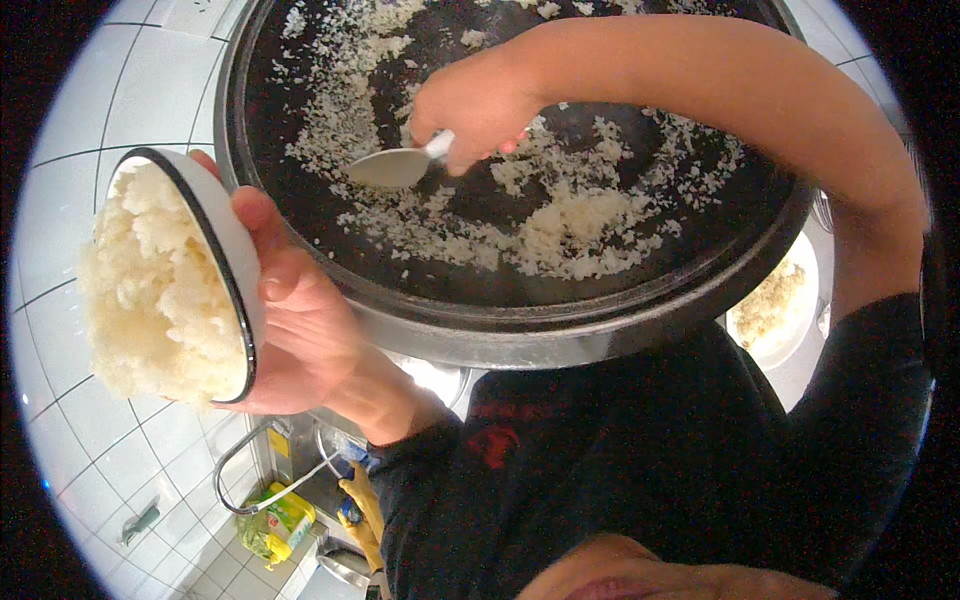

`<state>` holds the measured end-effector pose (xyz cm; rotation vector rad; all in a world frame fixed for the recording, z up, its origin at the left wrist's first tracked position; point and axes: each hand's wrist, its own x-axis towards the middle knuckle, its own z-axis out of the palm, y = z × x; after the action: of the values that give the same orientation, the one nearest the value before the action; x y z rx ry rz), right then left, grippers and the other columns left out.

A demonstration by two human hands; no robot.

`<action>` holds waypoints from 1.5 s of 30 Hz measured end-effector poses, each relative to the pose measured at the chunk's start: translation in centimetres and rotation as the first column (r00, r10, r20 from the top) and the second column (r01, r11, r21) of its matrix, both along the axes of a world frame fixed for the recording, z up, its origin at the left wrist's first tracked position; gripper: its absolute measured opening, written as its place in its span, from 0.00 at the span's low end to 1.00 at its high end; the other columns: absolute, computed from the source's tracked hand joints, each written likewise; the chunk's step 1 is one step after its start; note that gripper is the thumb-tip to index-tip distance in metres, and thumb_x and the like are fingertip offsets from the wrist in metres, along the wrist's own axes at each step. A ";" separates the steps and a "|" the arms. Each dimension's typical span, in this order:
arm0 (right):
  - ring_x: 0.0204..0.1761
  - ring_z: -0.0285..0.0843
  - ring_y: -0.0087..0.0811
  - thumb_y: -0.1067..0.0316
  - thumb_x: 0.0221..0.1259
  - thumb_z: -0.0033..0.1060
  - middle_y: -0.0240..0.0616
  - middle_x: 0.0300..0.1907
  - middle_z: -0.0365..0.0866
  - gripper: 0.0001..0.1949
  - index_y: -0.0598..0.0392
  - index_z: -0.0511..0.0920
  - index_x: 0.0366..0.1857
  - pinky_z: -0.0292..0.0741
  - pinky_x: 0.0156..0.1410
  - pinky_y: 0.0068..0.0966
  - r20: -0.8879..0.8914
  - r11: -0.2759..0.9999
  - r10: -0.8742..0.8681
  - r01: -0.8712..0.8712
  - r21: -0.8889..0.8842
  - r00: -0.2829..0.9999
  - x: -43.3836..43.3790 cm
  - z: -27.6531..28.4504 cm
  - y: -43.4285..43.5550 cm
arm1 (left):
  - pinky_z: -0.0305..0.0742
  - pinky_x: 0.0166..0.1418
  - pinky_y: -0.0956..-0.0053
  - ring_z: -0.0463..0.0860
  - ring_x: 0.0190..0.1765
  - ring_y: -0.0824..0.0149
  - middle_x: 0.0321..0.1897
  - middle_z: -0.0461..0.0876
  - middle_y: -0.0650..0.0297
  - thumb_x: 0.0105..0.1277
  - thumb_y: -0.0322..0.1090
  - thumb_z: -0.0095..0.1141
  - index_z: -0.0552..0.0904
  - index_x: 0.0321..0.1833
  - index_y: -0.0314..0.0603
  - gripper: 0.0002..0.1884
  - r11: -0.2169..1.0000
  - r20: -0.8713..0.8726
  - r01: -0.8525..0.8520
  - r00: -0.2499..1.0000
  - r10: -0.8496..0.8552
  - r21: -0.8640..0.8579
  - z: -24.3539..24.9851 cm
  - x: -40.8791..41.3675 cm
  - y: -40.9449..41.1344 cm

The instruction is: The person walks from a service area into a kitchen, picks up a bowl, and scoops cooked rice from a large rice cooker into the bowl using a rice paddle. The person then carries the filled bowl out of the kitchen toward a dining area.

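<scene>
My left hand (pixel 300 322) grips a white bowl with a black rim (pixel 217 225), held tilted beside the left edge of a large round black griddle (pixel 540 289). Cooked rice (pixel 161 292) heaps above the bowl's rim. Over the griddle, my right hand (pixel 480 105) holds a white spoon (pixel 394 166) by its handle. The spoon's bowl is low over rice grains; whether it touches them I cannot tell. Loose rice (pixel 577 225) lies scattered across the hot plate in a broad ring, with a thicker clump near the front.
A white bowl of rice (pixel 772 311) stands right of the griddle. At lower left are a curved faucet (pixel 229 472), a yellow-green plastic bottle (pixel 292 517) and yellow gloves (pixel 364 510). White wall tiles (pixel 157 90) border the griddle's left side.
</scene>
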<state>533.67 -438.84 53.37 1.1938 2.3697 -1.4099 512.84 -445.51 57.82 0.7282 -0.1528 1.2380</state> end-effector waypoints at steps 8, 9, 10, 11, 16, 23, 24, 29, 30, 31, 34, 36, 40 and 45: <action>0.26 0.78 0.49 0.67 0.50 0.57 0.47 0.20 0.77 0.11 0.56 0.78 0.37 0.73 0.29 0.41 0.241 0.631 0.483 -0.526 0.571 0.842 5.4 1.7 -5.5 | 0.74 0.54 0.58 0.59 0.64 0.40 0.72 0.40 0.42 0.53 0.42 0.62 0.52 0.71 0.37 0.45 0.995 -0.058 -0.088 0.994 0.090 0.038 0.0 -0.1 -0.5; 0.27 0.79 0.48 0.67 0.52 0.55 0.44 0.20 0.78 0.10 0.55 0.79 0.38 0.73 0.29 0.40 0.299 0.538 0.458 -0.530 0.656 0.837 6.3 2.3 -6.6 | 0.74 0.54 0.58 0.59 0.64 0.40 0.72 0.40 0.42 0.53 0.43 0.62 0.52 0.70 0.37 0.45 0.996 -0.070 -0.085 0.994 0.087 0.034 0.0 -0.2 -0.5; 0.26 0.79 0.46 0.67 0.52 0.55 0.43 0.20 0.78 0.10 0.54 0.80 0.38 0.74 0.28 0.39 0.350 0.535 0.437 -0.553 0.639 0.828 7.0 3.6 -7.3 | 0.74 0.55 0.58 0.58 0.64 0.40 0.71 0.41 0.42 0.53 0.43 0.62 0.53 0.70 0.36 0.45 0.996 -0.082 -0.081 0.993 0.084 0.033 0.0 -0.2 -0.4; 0.26 0.80 0.45 0.67 0.53 0.54 0.41 0.20 0.78 0.10 0.54 0.80 0.39 0.74 0.28 0.38 0.401 0.533 0.414 -0.575 0.621 0.817 7.6 4.9 -8.0 | 0.74 0.55 0.59 0.58 0.64 0.40 0.71 0.42 0.42 0.53 0.43 0.62 0.53 0.70 0.36 0.44 0.996 -0.089 -0.079 0.993 0.082 0.031 0.0 -0.2 -0.3; 0.27 0.80 0.43 0.67 0.55 0.54 0.43 0.22 0.80 0.08 0.55 0.80 0.35 0.75 0.30 0.36 0.410 0.578 0.434 -0.597 0.557 0.802 7.1 5.9 -5.7 | 0.73 0.58 0.55 0.55 0.67 0.36 0.72 0.37 0.41 0.62 0.46 0.54 0.45 0.72 0.36 0.42 0.999 -0.050 -0.015 0.999 0.017 0.030 0.2 -1.6 -0.5; 0.24 0.77 0.43 0.69 0.55 0.53 0.42 0.20 0.78 0.05 0.58 0.77 0.27 0.75 0.28 0.36 0.049 0.761 0.501 -0.467 0.450 0.864 4.8 5.5 -4.3 | 0.74 0.50 0.59 0.59 0.65 0.40 0.72 0.34 0.45 0.62 0.48 0.53 0.38 0.72 0.36 0.46 0.994 0.001 -0.110 0.994 0.111 -0.027 1.0 -3.0 -2.0; 0.24 0.77 0.43 0.69 0.56 0.53 0.42 0.20 0.78 0.05 0.58 0.77 0.28 0.75 0.28 0.36 0.218 0.696 0.540 -0.577 0.428 0.813 5.2 5.2 -4.6 | 0.74 0.50 0.60 0.58 0.66 0.40 0.72 0.33 0.45 0.62 0.49 0.54 0.37 0.72 0.35 0.48 0.994 -0.015 -0.111 0.994 0.111 -0.021 0.8 -3.5 -1.9; 0.22 0.76 0.41 0.67 0.59 0.53 0.41 0.20 0.77 0.08 0.58 0.78 0.38 0.74 0.26 0.34 0.416 0.562 0.517 -0.663 0.494 0.748 10.0 6.5 -7.0 | 0.74 0.49 0.61 0.59 0.64 0.38 0.72 0.34 0.45 0.61 0.51 0.53 0.37 0.72 0.34 0.48 0.989 0.020 -0.134 0.991 0.136 -0.060 0.1 -4.9 -1.7; 0.21 0.76 0.41 0.66 0.59 0.53 0.41 0.19 0.77 0.10 0.58 0.78 0.40 0.74 0.25 0.34 0.429 0.623 0.430 -0.605 0.497 0.795 10.5 6.6 -7.5 | 0.74 0.49 0.61 0.60 0.64 0.38 0.72 0.34 0.45 0.61 0.51 0.53 0.37 0.72 0.34 0.48 0.987 0.031 -0.148 0.988 0.151 -0.067 0.2 -4.7 -1.8; 0.22 0.76 0.41 0.65 0.60 0.53 0.41 0.20 0.77 0.10 0.58 0.77 0.41 0.74 0.27 0.34 0.411 0.721 0.368 -0.535 0.441 0.834 10.7 6.9 -7.6 | 0.74 0.49 0.61 0.60 0.63 0.38 0.72 0.35 0.45 0.61 0.50 0.53 0.37 0.72 0.34 0.48 0.984 0.042 -0.163 0.985 0.166 -0.076 0.2 -4.7 -1.9; 0.29 0.77 0.41 0.64 0.61 0.53 0.43 0.24 0.78 0.13 0.61 0.76 0.43 0.72 0.35 0.36 0.331 0.969 0.160 -0.212 0.126 0.930 11.7 8.2 -7.0 | 0.75 0.48 0.63 0.61 0.63 0.40 0.72 0.34 0.45 0.60 0.50 0.53 0.37 0.72 0.33 0.48 0.987 0.003 -0.151 0.988 0.151 -0.056 0.5 -4.8 -1.9; 0.33 0.75 0.40 0.63 0.62 0.52 0.45 0.30 0.79 0.14 0.62 0.76 0.44 0.71 0.40 0.35 0.376 0.985 0.166 -0.137 -0.103 0.912 11.5 9.7 -6.4 | 0.75 0.48 0.63 0.61 0.63 0.40 0.72 0.34 0.45 0.60 0.49 0.53 0.38 0.72 0.33 0.48 0.989 -0.012 -0.145 0.989 0.144 -0.039 0.6 -4.8 -2.0; 0.32 0.76 0.39 0.63 0.60 0.53 0.44 0.32 0.80 0.14 0.58 0.76 0.46 0.72 0.40 0.32 0.387 0.987 0.149 -0.115 -0.112 0.910 11.1 8.2 -6.7 | 0.74 0.48 0.63 0.60 0.64 0.40 0.73 0.33 0.45 0.61 0.48 0.52 0.39 0.72 0.33 0.46 0.987 -0.013 -0.159 0.987 0.159 -0.018 0.6 -5.2 -2.2; 0.24 0.79 0.34 0.62 0.58 0.56 0.43 0.25 0.82 0.16 0.53 0.79 0.49 0.74 0.31 0.26 0.473 0.999 0.020 -0.002 -0.037 0.881 10.4 7.7 -7.9 | 0.74 0.49 0.63 0.59 0.65 0.39 0.73 0.32 0.45 0.61 0.47 0.52 0.42 0.72 0.34 0.45 0.979 -0.039 -0.204 0.978 0.204 0.009 0.4 -6.0 -3.0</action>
<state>544.10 -446.71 61.06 1.3296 1.9973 -1.0003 506.85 -448.52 58.26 0.7871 -0.0488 1.4179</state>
